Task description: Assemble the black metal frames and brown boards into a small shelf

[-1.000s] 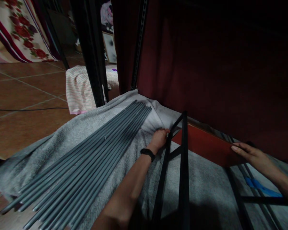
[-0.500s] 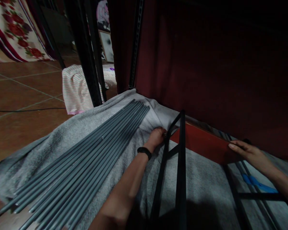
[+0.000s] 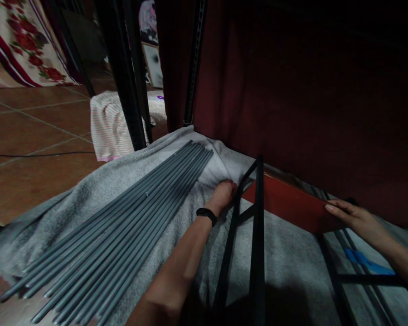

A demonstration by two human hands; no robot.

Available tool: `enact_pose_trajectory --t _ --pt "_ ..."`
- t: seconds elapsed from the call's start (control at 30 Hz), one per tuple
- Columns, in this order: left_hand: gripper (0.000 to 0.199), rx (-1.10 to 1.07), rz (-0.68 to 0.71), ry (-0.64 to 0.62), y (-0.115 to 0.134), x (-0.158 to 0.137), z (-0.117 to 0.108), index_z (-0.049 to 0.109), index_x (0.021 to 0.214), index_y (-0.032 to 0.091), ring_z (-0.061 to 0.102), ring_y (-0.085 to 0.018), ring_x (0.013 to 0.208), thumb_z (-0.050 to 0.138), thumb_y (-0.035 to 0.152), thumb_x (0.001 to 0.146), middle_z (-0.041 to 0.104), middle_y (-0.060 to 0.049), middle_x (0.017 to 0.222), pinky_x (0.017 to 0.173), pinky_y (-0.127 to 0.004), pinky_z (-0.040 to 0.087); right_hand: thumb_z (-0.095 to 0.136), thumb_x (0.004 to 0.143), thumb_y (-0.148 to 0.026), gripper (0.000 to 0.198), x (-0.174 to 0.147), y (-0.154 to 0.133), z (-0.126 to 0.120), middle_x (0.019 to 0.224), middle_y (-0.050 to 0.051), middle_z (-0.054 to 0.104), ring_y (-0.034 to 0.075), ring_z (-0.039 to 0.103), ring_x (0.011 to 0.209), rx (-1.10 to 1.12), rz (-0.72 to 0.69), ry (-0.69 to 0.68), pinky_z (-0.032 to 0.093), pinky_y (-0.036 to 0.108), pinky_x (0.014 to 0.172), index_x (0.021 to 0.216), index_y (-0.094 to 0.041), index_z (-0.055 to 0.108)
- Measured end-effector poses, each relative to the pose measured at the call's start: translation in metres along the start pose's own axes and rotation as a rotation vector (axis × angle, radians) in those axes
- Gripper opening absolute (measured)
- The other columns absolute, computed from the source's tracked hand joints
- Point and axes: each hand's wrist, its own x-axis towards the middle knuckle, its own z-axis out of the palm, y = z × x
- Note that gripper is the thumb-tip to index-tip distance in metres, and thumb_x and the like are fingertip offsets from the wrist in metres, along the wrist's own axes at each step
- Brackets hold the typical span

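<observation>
A reddish-brown board (image 3: 289, 203) stands on its long edge, its left end behind a black metal frame (image 3: 257, 226). My right hand (image 3: 352, 215) grips the board's right end, thumb on the near face and fingers over the top edge. At the board's left end, my left hand (image 3: 224, 194) is closed beside the frame's upright; its fingertips and anything in them are hidden. A black band (image 3: 206, 215) circles my left wrist. Several grey rods (image 3: 132, 213) lie side by side left of that arm, on a grey towel-like cloth (image 3: 105, 176).
A dark red curtain (image 3: 292, 90) hangs close behind the board. Another black frame part (image 3: 367, 279) and a blue strip (image 3: 369, 262) lie at right. Black posts (image 3: 129, 90), a striped cloth (image 3: 105, 127) and a cable (image 3: 47, 155) on the tiled floor are at left.
The whole view has shifted very slightly to the right. Both hands keep their places at the board's two ends, and the rods lie as before.
</observation>
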Motion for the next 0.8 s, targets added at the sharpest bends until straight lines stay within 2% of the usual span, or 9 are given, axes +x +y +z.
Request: enact_pose_trajectory --t 0.13,0.27,0.43,0.57,0.7,0.8 --pt "0.022 0.033 0.076 0.026 0.002 -0.002 0.001 0.069 0.090 0.017 0.063 -0.019 0.090 0.048 0.011 0.087 0.068 -0.008 0.093 0.083 -0.028 0.049 0.067 0.063 -0.064 0.049 0.000 0.000 0.000 0.098 0.003 0.075 0.031 0.066 0.099 0.017 0.003 0.014 0.052 0.036 0.089 0.092 -0.024 0.072" --pt "0.017 -0.013 0.041 0.003 -0.001 0.000 0.002 0.069 0.093 0.015 0.063 -0.018 0.089 0.053 0.015 0.086 0.068 -0.007 0.094 0.084 -0.026 0.049 0.066 0.065 -0.063 0.046 -0.001 -0.001 0.000 0.100 0.003 0.075 0.030 0.067 0.099 0.018 0.013 0.004 0.053 0.034 0.088 0.089 -0.023 0.071" --pt "0.022 0.027 0.036 0.006 0.001 -0.001 0.003 0.069 0.085 0.014 0.063 -0.017 0.086 0.047 0.010 0.088 0.067 -0.009 0.096 0.083 -0.026 0.049 0.065 0.066 -0.061 0.046 -0.004 -0.010 0.000 0.097 0.004 0.076 0.030 0.068 0.096 -0.019 -0.032 0.024 0.054 0.035 0.086 0.089 -0.022 0.072" --pt "0.021 0.017 0.050 0.019 0.001 -0.001 0.003 0.069 0.088 0.015 0.063 -0.017 0.090 0.048 0.010 0.087 0.067 -0.008 0.098 0.084 -0.026 0.050 0.065 0.065 -0.063 0.047 -0.005 -0.013 0.000 0.094 0.004 0.076 0.032 0.069 0.092 -0.018 -0.037 0.039 0.056 0.037 0.082 0.088 -0.023 0.073" --pt "0.021 0.010 0.056 0.010 -0.001 0.000 0.003 0.069 0.092 0.014 0.063 -0.017 0.093 0.048 0.013 0.089 0.067 -0.009 0.101 0.088 -0.026 0.049 0.066 0.067 -0.063 0.046 -0.004 -0.008 -0.001 0.096 0.003 0.076 0.031 0.069 0.095 -0.003 -0.038 0.021 0.055 0.037 0.085 0.089 -0.023 0.073" --pt "0.022 0.087 0.072 -0.033 0.002 -0.002 0.002 0.069 0.090 0.012 0.064 -0.019 0.092 0.047 0.012 0.090 0.067 -0.011 0.100 0.088 -0.029 0.050 0.066 0.067 -0.062 0.046 -0.001 -0.001 -0.002 0.098 0.003 0.076 0.031 0.068 0.097 -0.012 -0.037 0.015 0.053 0.038 0.089 0.091 -0.023 0.073"
